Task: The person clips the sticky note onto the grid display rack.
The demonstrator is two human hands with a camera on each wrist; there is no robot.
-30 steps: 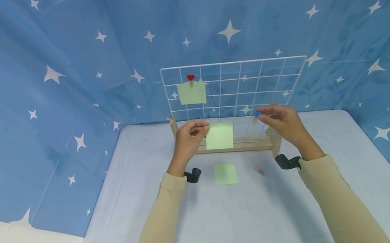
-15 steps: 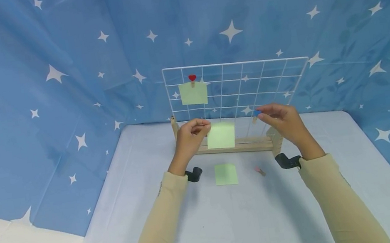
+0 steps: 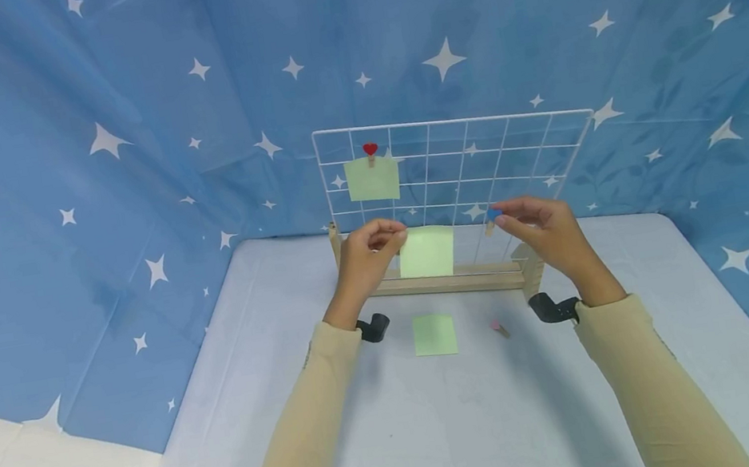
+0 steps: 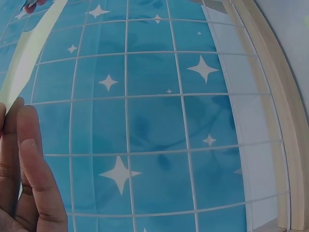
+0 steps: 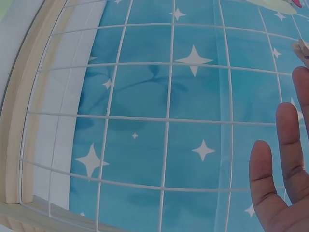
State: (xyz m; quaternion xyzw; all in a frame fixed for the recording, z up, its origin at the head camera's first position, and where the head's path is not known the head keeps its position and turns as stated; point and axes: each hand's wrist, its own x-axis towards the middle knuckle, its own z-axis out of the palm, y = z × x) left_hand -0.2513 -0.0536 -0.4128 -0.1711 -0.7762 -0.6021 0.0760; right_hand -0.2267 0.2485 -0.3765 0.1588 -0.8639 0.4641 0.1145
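My left hand [image 3: 369,262] pinches a pale green sticky note [image 3: 427,252] by its left upper edge, in front of the lower part of a white wire grid [image 3: 445,123]. To the right, my right hand [image 3: 544,231] pinches a small wooden clothespin with a blue top [image 3: 493,213] between thumb and index finger. In the left wrist view the note [image 4: 29,53] appears nearly edge-on beside my fingertips. The right wrist view catches only the tip of the clothespin [image 5: 300,52] above my fingers. Another green note [image 3: 372,179] hangs at the grid's upper left under a red heart clothespin [image 3: 371,150].
A wooden base [image 3: 451,283] carries the grid upright. In front of it, a green note [image 3: 434,335] and a pink-topped clothespin [image 3: 500,329] lie on the pale tabletop [image 3: 462,430]. A blue star-patterned curtain [image 3: 345,36] stands behind.
My left hand has raised the green note slightly, up and to the right, against the grid. The right hand keeps nearly the same place with the blue-topped clothespin.
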